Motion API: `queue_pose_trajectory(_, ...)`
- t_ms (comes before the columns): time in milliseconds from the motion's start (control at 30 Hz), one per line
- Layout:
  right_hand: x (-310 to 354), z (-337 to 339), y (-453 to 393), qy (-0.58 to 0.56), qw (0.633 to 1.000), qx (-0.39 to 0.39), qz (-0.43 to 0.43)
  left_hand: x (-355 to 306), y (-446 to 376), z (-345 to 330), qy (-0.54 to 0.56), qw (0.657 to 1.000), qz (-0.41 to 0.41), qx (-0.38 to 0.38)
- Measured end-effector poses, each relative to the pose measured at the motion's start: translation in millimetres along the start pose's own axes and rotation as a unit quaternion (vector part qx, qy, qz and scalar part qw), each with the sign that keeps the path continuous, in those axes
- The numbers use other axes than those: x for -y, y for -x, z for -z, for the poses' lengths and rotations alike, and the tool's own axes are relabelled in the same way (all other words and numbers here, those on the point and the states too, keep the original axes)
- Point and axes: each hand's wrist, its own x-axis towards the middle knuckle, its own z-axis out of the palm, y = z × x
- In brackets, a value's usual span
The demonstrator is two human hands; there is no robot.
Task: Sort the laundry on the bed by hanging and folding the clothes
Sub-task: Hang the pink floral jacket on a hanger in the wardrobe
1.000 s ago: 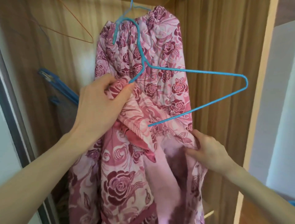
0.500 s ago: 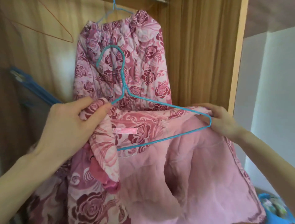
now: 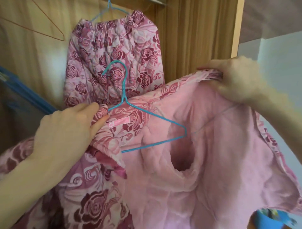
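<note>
The right hand (image 3: 235,80) has gone up and pulled the pink jacket (image 3: 188,163) wider open than before. There are two rose clothes and three hangers. The left hand (image 3: 65,130) pinches the jacket collar and the blue hanger (image 3: 147,114). The right hand grips the jacket edge. Rose pants (image 3: 114,62) hang far behind.

A wooden wardrobe (image 3: 196,40) stands open, its rail (image 3: 159,2) just visible at the top. A rose-print quilted garment (image 3: 114,54) hangs there on a blue wire hanger (image 3: 108,12), an empty orange wire hanger (image 3: 49,26) to its left.
</note>
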Motion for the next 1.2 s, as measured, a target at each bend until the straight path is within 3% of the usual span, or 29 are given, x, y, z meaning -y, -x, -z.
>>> queue_pose_trajectory(67, 9, 5, -1, -0.01, 1.0, 0.008, 0.017, -6, -3, 0, -0.018, 0.999, 0.03, -0.009)
queue_pose_trajectory(200, 21, 11, -1, -0.183, 0.983, 0.03, 0.018, -21, -11, 1, -0.016, 0.998, 0.058, 0.002)
queue_pose_trajectory(333, 31, 10, 6, -0.291, 0.949, 0.119, 0.025, -25, -10, -4, 0.017, 0.998, 0.053, -0.025)
queue_pose_trajectory(433, 44, 1, 15, -0.299, 0.931, 0.206, 0.034, -25, -11, -5, 0.042, 0.996, 0.06, -0.048)
queue_pose_trajectory(567, 54, -17, 25, -0.308, 0.916, 0.249, 0.059, -23, -14, -4, 0.067, 0.992, 0.088, -0.057)
queue_pose_trajectory(633, 50, -30, 27, -0.303, 0.929, 0.199, 0.078, -22, -16, -2, 0.079, 0.99, 0.097, -0.061)
queue_pose_trajectory(733, 42, -49, 28, -0.183, 0.976, 0.05, 0.108, -22, -18, 3, 0.093, 0.987, 0.11, -0.065)
queue_pose_trajectory(767, 41, -56, 30, -0.156, 0.981, 0.035, 0.113, -22, -19, 5, 0.098, 0.987, 0.113, -0.064)
queue_pose_trajectory(867, 41, -71, 36, -0.236, 0.952, 0.161, 0.108, -22, -20, 8, 0.115, 0.983, 0.121, -0.072)
queue_pose_trajectory(933, 47, -76, 40, -0.29, 0.933, 0.197, 0.084, -23, -21, 9, 0.118, 0.983, 0.118, -0.081)
queue_pose_trajectory(1067, 58, -80, 40, -0.202, 0.97, 0.091, 0.104, -29, -23, 9, 0.12, 0.985, 0.102, -0.074)
queue_pose_trajectory(1133, 59, -80, 36, -0.257, 0.959, 0.068, 0.095, -27, -25, 11, 0.137, 0.982, 0.108, -0.066)
queue_pose_trajectory(1200, 57, -77, 30, -0.368, 0.926, 0.067, 0.053, -21, -32, 16, 0.175, 0.977, 0.116, -0.047)
